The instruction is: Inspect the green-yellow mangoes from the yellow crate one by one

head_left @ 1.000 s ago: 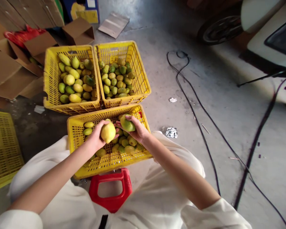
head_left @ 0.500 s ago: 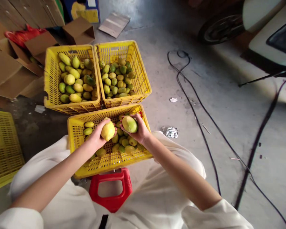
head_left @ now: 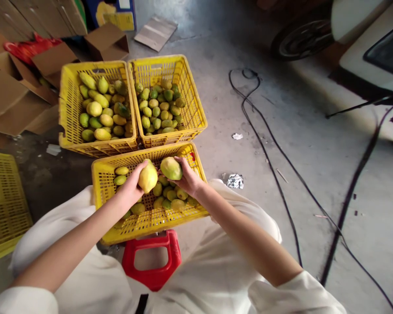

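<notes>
left hand (head_left: 134,183) gripping tapered yellow fruit (head_left: 148,177), right hand (head_left: 189,177) gripping plump greenish fruit (head_left: 170,168), slotted plastic crate (head_left: 153,227) below

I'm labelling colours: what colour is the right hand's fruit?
The fruit is yellow and green; head view.

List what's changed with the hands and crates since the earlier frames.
The right hand has turned its green-yellow fruit, bringing more of the paler side up, and shifted it slightly left, closer to the yellow fruit in the left hand. Nothing picked up or let go. Left hand's hold, front crate and rear-right crate: essentially unchanged.
</notes>
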`<state>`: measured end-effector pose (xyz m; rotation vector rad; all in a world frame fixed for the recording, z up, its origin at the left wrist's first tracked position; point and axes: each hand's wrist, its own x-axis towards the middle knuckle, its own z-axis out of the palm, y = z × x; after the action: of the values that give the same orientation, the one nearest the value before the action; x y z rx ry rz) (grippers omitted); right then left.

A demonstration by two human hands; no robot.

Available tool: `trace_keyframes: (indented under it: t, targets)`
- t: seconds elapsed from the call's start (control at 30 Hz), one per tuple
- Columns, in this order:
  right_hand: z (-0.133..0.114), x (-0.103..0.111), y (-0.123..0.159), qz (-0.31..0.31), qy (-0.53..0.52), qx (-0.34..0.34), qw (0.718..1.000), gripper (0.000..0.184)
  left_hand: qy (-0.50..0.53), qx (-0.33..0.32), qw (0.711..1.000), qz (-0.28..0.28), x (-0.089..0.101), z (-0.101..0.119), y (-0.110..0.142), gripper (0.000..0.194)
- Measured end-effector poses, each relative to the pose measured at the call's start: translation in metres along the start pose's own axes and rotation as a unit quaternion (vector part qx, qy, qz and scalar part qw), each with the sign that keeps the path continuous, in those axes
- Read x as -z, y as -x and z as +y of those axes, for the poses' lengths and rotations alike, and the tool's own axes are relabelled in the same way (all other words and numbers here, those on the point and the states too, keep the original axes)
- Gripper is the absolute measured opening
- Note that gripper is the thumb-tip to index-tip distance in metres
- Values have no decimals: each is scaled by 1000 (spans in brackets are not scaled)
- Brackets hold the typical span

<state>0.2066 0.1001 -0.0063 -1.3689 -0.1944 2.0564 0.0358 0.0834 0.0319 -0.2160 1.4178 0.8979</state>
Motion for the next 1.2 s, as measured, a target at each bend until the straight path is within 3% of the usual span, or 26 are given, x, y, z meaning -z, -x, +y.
trace_keyframes:
  t: [0.17,0.3,0.5,0.6,0.73,1.0,1.1,1.2]
  targets:
    - [0,1,2,-43,2,10,999,22,7,29,1000,0,-3,2,3,11]
    - [-1,3,3,-44,4,19,999,23,-25,47,999,1,-4,4,4,15]
    - [2,1,8,-43,30,70,996,47,-42,60,997,-37,-1,3,8,28]
    - [2,-1,10,-43,45,89,994,44,-37,85,994,-67,-1,4,13,37]
    - [2,-4,10,-30,48,92,994,37,-3,101,994,-53,-2,5,17,38]
    - [4,-5,2,-8,12,94,996,36,-16,17,999,-26,0,-1,5,4]
    - [4,-4,-2,-3,-3,101,995,41,-35,-17,999,10,-1,0,4,7]
    - [2,-2,-4,-7,-11,107,994,46,-31,-11,999,24,-3,3,6,12]
